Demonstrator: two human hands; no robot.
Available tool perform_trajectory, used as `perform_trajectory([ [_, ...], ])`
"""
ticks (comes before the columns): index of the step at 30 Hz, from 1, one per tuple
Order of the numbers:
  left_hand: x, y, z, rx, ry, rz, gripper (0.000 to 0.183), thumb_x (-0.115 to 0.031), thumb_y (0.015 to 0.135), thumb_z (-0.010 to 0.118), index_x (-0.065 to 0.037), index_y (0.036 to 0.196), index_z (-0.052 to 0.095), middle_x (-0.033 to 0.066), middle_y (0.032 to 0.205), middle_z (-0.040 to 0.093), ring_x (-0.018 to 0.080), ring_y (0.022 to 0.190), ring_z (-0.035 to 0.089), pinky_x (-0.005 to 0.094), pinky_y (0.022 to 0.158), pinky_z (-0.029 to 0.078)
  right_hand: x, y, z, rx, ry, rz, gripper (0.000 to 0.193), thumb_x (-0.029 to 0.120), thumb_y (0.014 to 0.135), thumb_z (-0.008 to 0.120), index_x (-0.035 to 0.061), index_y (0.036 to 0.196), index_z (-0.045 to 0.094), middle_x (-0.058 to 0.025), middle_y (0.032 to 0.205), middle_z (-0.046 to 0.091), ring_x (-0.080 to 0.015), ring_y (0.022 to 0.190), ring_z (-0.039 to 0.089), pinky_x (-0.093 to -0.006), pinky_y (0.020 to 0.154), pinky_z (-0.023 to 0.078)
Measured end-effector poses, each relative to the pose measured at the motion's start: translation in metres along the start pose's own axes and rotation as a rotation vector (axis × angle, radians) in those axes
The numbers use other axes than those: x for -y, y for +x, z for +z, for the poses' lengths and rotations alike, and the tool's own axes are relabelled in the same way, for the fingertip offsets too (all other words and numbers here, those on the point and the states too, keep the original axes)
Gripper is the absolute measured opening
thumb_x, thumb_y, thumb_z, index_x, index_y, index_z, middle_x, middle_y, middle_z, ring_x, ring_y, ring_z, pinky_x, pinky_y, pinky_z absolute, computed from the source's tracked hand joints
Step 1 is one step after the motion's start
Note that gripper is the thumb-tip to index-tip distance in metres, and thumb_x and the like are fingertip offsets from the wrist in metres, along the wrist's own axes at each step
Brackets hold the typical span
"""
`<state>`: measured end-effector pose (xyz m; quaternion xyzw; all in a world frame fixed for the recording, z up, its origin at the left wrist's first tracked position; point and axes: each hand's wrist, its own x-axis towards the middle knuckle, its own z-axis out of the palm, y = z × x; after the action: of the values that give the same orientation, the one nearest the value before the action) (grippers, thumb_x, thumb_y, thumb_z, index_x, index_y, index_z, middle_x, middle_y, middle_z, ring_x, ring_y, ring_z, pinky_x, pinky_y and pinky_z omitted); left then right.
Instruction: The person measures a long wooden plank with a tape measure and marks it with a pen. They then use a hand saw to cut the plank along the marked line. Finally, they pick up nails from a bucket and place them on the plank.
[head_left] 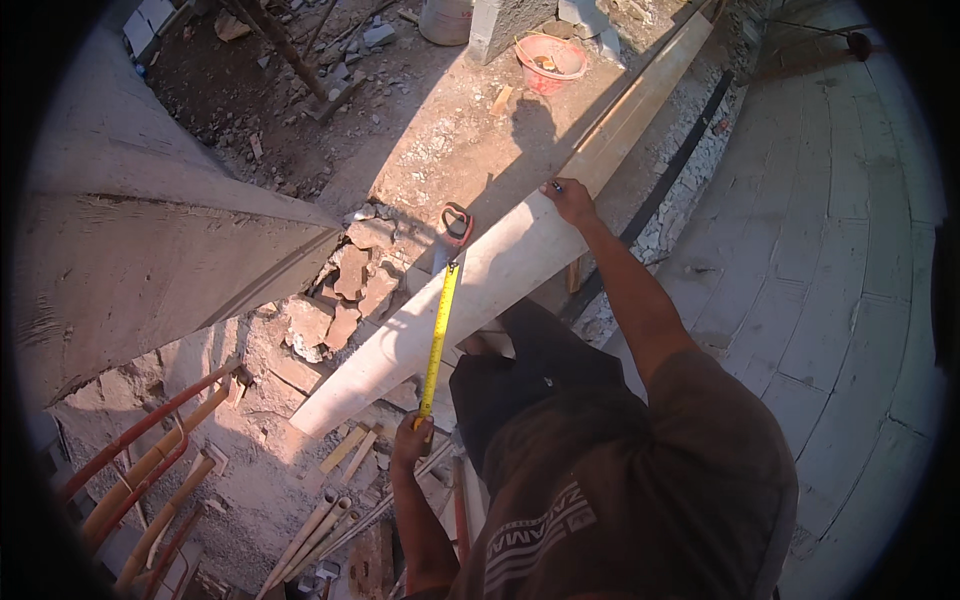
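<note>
A long pale plank (500,262) runs diagonally in front of me, from lower left to upper right. My left hand (411,438) is closed round the near end of a yellow tape measure (436,345), below the plank's near edge. The pulled-out blade lies across the plank, its far end at the far edge. Beside that end is a handsaw (457,226) with a red handle, partly past the plank. My right hand (572,204) rests on the plank farther right, fingers closed on something small and dark-tipped that I cannot make out.
Broken paving blocks (352,280) lie beyond the plank's lower end. Orange poles (150,465) and pale pipes (315,535) are at lower left. A red bucket (551,64) stands at the back. A grey block wall (800,270) rises on the right, a concrete slab (170,250) on the left.
</note>
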<state>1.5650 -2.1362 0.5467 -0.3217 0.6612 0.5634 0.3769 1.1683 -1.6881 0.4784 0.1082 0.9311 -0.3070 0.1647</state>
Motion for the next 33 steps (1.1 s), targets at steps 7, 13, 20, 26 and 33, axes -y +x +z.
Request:
perform_trajectory([
  [7, -0.008, 0.062, 0.010, -0.034, 0.060, -0.009, 0.023, -0.017, 0.090, 0.065, -0.002, 0.107, 0.063, 0.0015, 0.082, 0.062, 0.0106, 0.072, 0.056, 0.0282, 0.065, 0.046, -0.096, 0.023, 0.058, -0.139, 0.053, 0.113, 0.034, 0.034, 0.094, 0.063, 0.0085, 0.115, 0.070, -0.0195, 0.106, 0.071, -0.0330, 0.101, 0.068, -0.0395, 0.089, 0.051],
  [13, -0.051, 0.156, 0.042, -0.094, 0.101, -0.078, 0.017, -0.019, 0.093, 0.058, -0.005, 0.102, 0.064, 0.0022, 0.073, 0.059, 0.0101, 0.061, 0.056, 0.0262, 0.056, 0.046, -0.183, 0.071, 0.101, 0.077, 0.161, 0.081, 0.044, 0.037, 0.096, 0.057, 0.0088, 0.128, 0.062, -0.0202, 0.127, 0.063, -0.0364, 0.118, 0.060, -0.0450, 0.101, 0.046],
  [20, -0.082, 0.277, 0.096, -0.018, 0.196, 0.002, 0.019, -0.021, 0.095, 0.057, -0.003, 0.094, 0.063, 0.0023, 0.070, 0.059, 0.0098, 0.057, 0.054, 0.0266, 0.053, 0.044, -0.249, 0.104, 0.150, 0.158, 0.344, 0.281, 0.041, 0.033, 0.098, 0.055, 0.0063, 0.129, 0.061, -0.0177, 0.118, 0.067, -0.0319, 0.095, 0.069, -0.0417, 0.074, 0.059],
  [26, -0.036, 0.419, 0.141, 0.030, 0.518, 0.082, 0.028, -0.029, 0.088, 0.061, -0.002, 0.092, 0.065, 0.0088, 0.073, 0.065, 0.0168, 0.063, 0.063, 0.0337, 0.061, 0.048, -0.283, 0.131, 0.162, 0.170, 0.617, 0.238, 0.042, 0.034, 0.103, 0.049, 0.0114, 0.137, 0.055, -0.0139, 0.119, 0.065, -0.0211, 0.088, 0.070, -0.0321, 0.068, 0.058],
  [33, -0.003, 0.558, 0.189, 0.007, 0.839, 0.309, 0.030, -0.027, 0.086, 0.063, 0.002, 0.090, 0.067, 0.0157, 0.077, 0.067, 0.0271, 0.072, 0.067, 0.0401, 0.067, 0.050, -0.358, 0.113, 0.150, -0.112, 1.165, 0.134, 0.056, 0.049, 0.105, 0.039, 0.0073, 0.141, 0.049, -0.0094, 0.122, 0.064, -0.0198, 0.094, 0.069, -0.0277, 0.063, 0.054],
])
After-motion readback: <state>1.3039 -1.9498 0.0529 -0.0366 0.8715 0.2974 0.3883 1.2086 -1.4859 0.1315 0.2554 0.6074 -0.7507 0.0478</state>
